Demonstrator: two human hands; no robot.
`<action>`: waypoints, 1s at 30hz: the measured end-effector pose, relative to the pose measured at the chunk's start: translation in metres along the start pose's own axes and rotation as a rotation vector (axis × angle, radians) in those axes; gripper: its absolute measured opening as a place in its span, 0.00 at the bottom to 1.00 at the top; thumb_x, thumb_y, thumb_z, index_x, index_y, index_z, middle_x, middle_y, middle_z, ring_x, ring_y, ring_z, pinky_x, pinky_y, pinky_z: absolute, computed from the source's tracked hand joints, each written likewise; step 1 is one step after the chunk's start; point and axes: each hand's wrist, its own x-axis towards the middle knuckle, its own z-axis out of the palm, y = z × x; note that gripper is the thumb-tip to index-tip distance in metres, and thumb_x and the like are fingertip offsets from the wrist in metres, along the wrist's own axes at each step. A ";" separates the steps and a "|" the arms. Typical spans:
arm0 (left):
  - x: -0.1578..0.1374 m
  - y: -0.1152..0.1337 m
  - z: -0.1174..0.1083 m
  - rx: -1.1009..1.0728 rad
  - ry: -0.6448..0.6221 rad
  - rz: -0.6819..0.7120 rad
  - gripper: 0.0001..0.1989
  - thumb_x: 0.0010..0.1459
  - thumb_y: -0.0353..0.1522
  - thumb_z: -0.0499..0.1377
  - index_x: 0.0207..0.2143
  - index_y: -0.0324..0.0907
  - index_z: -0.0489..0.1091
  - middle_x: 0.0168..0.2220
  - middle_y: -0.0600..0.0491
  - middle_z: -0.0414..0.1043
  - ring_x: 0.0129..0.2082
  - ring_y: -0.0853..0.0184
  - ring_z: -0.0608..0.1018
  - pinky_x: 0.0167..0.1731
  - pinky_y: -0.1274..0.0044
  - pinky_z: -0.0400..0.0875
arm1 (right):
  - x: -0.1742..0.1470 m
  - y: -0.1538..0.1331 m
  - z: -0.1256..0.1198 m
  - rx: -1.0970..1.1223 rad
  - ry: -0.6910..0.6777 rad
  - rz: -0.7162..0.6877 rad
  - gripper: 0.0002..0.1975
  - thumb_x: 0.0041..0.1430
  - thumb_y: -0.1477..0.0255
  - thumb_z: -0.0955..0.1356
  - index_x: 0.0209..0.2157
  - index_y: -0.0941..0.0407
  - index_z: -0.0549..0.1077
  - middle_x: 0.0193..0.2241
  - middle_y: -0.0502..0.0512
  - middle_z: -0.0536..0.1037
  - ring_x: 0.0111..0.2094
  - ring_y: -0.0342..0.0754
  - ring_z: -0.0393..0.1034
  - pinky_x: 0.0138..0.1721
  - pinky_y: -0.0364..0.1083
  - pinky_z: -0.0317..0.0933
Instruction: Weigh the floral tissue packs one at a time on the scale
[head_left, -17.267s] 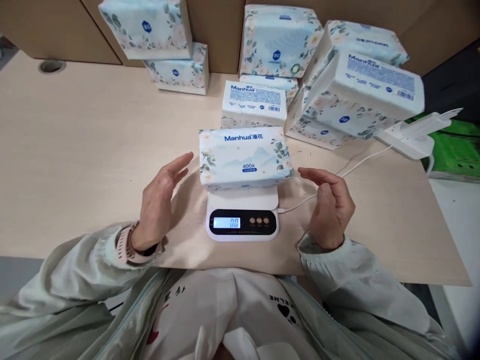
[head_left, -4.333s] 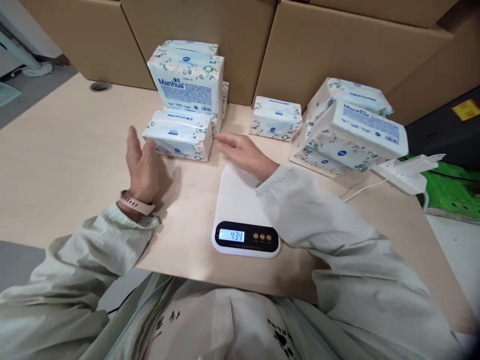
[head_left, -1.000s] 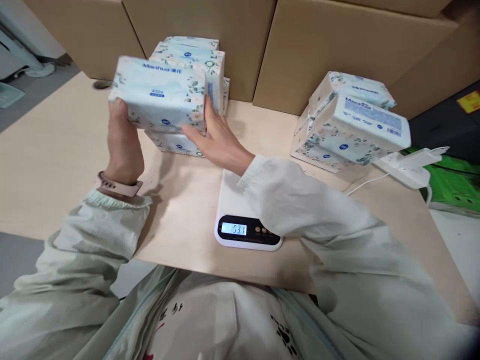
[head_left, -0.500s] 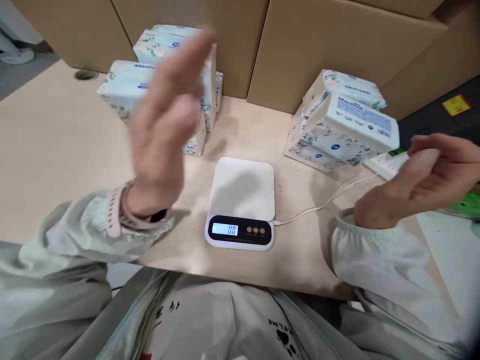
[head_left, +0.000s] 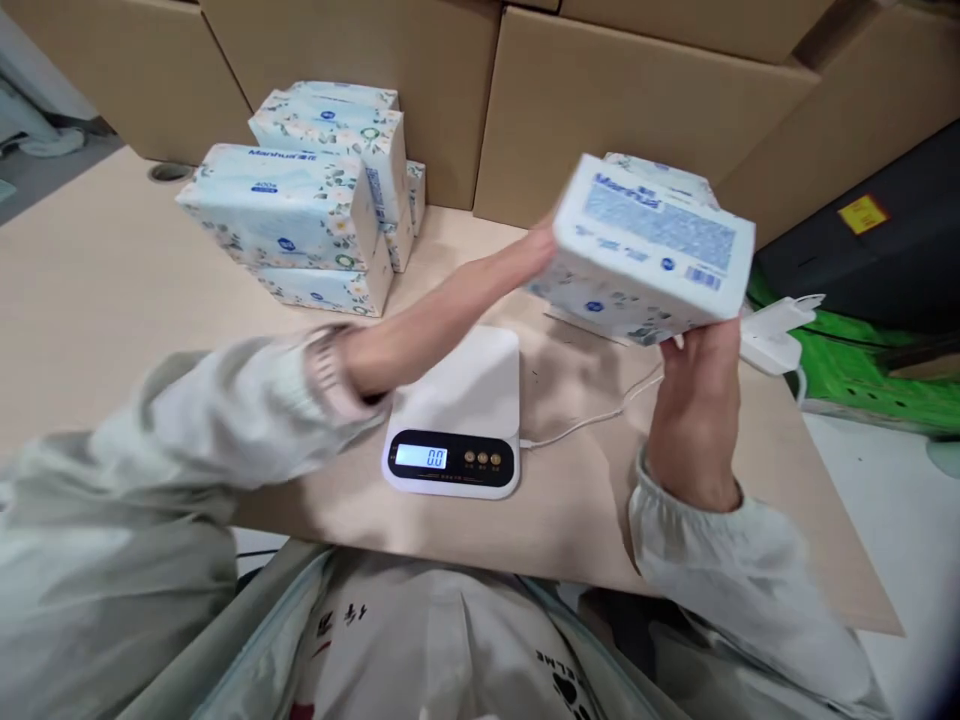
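Observation:
A white and pale blue tissue pack (head_left: 652, 235) with printed flowers is between my two hands, tilted and raised at the front of the right-hand stack. My left hand (head_left: 457, 310) reaches across the scale, fingers pressed against the pack's left end. From below and to the right, my right hand (head_left: 701, 390) grips the same pack, its fingertips partly hidden underneath. Beneath my left forearm lies a white kitchen scale (head_left: 480, 390), its display lit and reading 0.0. Behind the held pack, another tissue pack (head_left: 664, 178) shows in part.
Stacked tissue packs (head_left: 277, 205) stand on the table's left side. Cardboard boxes (head_left: 630, 110) line the back. A white cable (head_left: 577, 428) runs from the scale towards a white power strip (head_left: 772, 335) at right, beside a green package (head_left: 855, 370).
My left hand has swung right and down from in front of the left stack. My right hand has moved left onto the tissue pack, which is now lifted and tilted.

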 end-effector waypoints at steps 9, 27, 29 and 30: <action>-0.179 0.023 -0.043 0.129 0.046 -0.229 0.35 0.78 0.48 0.53 0.81 0.50 0.52 0.81 0.58 0.48 0.82 0.52 0.52 0.82 0.57 0.51 | -0.071 -0.038 0.044 -0.027 -0.569 0.053 0.39 0.78 0.58 0.60 0.81 0.38 0.36 0.83 0.45 0.48 0.81 0.59 0.49 0.81 0.64 0.52; -0.179 -0.069 -0.044 0.066 0.358 -0.062 0.48 0.65 0.70 0.32 0.80 0.67 0.49 0.83 0.69 0.45 0.84 0.49 0.43 0.81 0.54 0.48 | -0.070 -0.001 0.046 -0.279 0.134 0.040 0.23 0.76 0.53 0.58 0.62 0.37 0.75 0.55 0.58 0.82 0.49 0.63 0.81 0.51 0.69 0.76; -0.181 -0.070 -0.046 0.040 0.304 -0.078 0.50 0.62 0.72 0.30 0.80 0.67 0.46 0.83 0.70 0.40 0.84 0.49 0.38 0.82 0.52 0.45 | -0.071 0.000 0.045 -0.276 0.139 0.034 0.24 0.75 0.52 0.58 0.61 0.39 0.76 0.54 0.59 0.82 0.49 0.63 0.81 0.51 0.69 0.76; -0.181 -0.070 -0.047 0.030 0.293 -0.091 0.51 0.62 0.72 0.30 0.81 0.66 0.45 0.83 0.69 0.39 0.85 0.49 0.37 0.82 0.52 0.44 | -0.070 0.000 0.044 -0.269 0.149 0.036 0.23 0.75 0.52 0.58 0.61 0.40 0.76 0.54 0.59 0.82 0.49 0.64 0.81 0.51 0.69 0.75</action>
